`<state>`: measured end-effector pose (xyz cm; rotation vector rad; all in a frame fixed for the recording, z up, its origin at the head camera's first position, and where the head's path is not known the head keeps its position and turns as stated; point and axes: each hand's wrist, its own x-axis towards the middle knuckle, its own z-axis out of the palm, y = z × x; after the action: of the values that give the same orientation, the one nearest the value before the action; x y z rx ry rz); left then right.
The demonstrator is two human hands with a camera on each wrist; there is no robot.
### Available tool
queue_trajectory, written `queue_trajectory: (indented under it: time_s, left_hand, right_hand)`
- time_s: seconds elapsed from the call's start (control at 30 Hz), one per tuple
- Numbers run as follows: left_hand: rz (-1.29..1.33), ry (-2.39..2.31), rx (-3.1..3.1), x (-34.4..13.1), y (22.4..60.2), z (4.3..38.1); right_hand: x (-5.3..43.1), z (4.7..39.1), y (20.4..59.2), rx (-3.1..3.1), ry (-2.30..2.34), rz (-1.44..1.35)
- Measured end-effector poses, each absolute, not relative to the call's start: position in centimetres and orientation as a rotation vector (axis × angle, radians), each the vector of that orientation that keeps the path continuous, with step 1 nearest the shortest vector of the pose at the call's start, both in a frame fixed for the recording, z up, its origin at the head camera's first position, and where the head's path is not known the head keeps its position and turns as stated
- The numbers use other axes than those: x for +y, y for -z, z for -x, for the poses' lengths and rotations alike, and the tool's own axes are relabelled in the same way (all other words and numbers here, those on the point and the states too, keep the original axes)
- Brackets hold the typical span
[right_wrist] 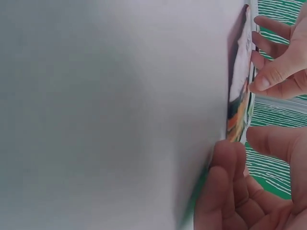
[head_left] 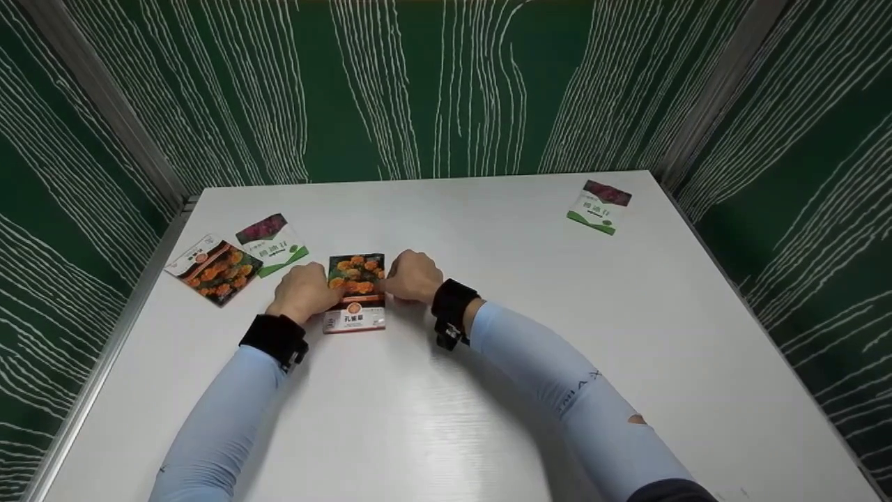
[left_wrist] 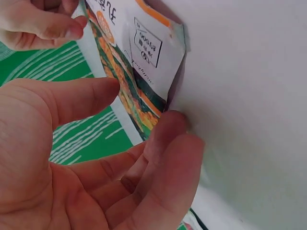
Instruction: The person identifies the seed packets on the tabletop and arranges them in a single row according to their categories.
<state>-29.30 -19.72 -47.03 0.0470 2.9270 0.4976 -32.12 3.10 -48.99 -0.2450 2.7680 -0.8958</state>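
Observation:
A seed packet (head_left: 355, 293) printed with orange flowers lies in the middle of the white table (head_left: 488, 390). My left hand (head_left: 304, 291) grips its left edge. In the left wrist view, the thumb (left_wrist: 91, 98) is over the packet (left_wrist: 139, 62) and the fingertips (left_wrist: 168, 129) are at its edge on the table. My right hand (head_left: 412, 276) holds the right edge, with curled fingers (right_wrist: 225, 191) against the table beside the packet (right_wrist: 238, 110) and the thumb (right_wrist: 271, 143) above it. The packet's edge is lifted slightly off the table.
Two more packets lie at the table's left: one with orange flowers (head_left: 214, 270) and one purple and green (head_left: 270, 244). Another purple and green packet (head_left: 599, 206) lies at the far right. Green patterned walls (head_left: 446, 84) close in the table on three sides.

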Motion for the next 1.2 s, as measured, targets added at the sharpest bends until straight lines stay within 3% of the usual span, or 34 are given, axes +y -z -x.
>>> queue_trajectory:
  time_s: [0.8,1.2]
  left_hand:
    - [-0.093,-0.522,3.226,-21.5,47.0,29.1]
    - [0.069,-0.46,3.294,-22.9,47.9,30.2]
  right_hand:
    - [4.4,31.7,47.4,2.842,0.916,0.232]
    - [5.3,32.0,47.9,2.837,0.957,0.297]
